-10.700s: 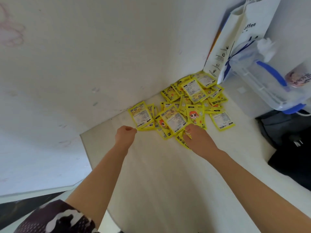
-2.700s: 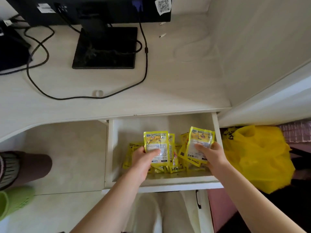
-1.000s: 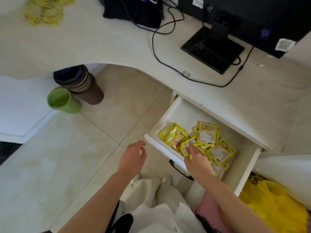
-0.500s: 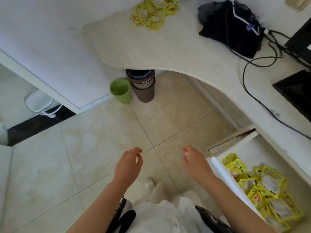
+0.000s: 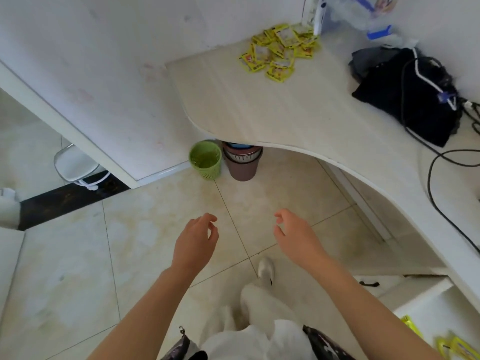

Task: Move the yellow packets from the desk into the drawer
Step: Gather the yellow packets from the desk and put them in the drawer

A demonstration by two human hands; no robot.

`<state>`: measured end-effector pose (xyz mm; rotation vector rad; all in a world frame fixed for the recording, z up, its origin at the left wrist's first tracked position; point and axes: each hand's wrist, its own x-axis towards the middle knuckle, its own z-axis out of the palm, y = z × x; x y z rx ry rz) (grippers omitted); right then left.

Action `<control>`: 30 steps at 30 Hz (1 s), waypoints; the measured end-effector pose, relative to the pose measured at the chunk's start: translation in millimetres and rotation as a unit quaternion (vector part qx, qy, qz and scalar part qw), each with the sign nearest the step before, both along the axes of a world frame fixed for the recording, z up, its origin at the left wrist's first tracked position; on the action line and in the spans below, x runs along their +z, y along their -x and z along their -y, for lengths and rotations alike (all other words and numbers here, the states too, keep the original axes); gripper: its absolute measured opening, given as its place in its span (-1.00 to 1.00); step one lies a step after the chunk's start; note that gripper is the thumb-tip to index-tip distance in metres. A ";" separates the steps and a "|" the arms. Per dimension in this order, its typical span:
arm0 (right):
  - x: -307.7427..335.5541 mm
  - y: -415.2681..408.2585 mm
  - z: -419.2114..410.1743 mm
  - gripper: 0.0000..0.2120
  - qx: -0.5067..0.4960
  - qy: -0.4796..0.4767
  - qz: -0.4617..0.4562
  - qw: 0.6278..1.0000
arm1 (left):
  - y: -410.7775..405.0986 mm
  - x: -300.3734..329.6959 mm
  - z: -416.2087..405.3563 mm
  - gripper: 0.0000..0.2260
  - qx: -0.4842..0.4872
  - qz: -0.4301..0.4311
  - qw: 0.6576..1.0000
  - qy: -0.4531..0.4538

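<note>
Across the desk corner sprawl glossy yellow packets; both hands' fingers hang loose, empty.

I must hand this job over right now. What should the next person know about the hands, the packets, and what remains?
Left hand: open, holds nothing, above the floor.
Right hand: open, holds nothing as well.
Yellow packets on the desk: a pile lies in the far corner by the wall.
Drawer: open at the lower right; a few packets in the drawer show at the picture's edge.
Done: some packets are in the drawer.
Left: carry the desk pile over to the drawer.
</note>
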<state>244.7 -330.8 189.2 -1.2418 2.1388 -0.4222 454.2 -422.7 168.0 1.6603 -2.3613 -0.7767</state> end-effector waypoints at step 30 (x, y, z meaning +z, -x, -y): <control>14.6 237.9 373.8 -0.68 -0.019 0.005 -0.039 0.999 | 234.5 5.8 388.9 -0.81 -0.021 -0.039 0.999 0.000</control>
